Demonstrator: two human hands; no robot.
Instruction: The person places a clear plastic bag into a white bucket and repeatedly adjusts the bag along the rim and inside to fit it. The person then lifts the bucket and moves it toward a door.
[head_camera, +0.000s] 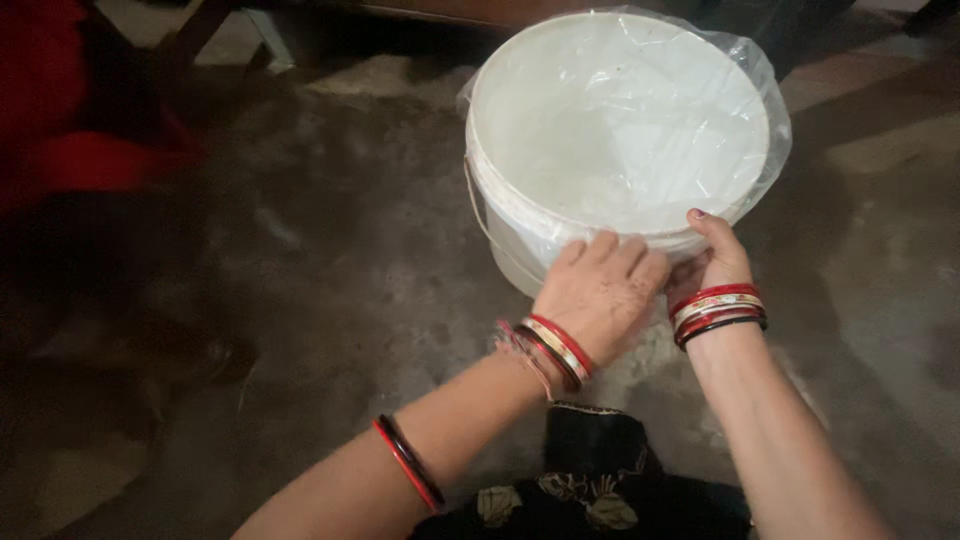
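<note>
From the head camera I see a white plastic bucket (612, 130) standing upright in the upper right of the frame on a grey concrete floor (330, 260), a clear plastic sheet (640, 110) stretched over its mouth. My left hand (603, 292) lies flat, fingers spread, pressing the sheet against the near wall. My right hand (712, 262) cups the rim just beside it, thumb up. Both touch the near side; the bucket lies directly ahead, above both hands.

Bucket (560, 200) on floor (330, 260), plastic sheet (640, 110) over its mouth, both hands at near rim
</note>
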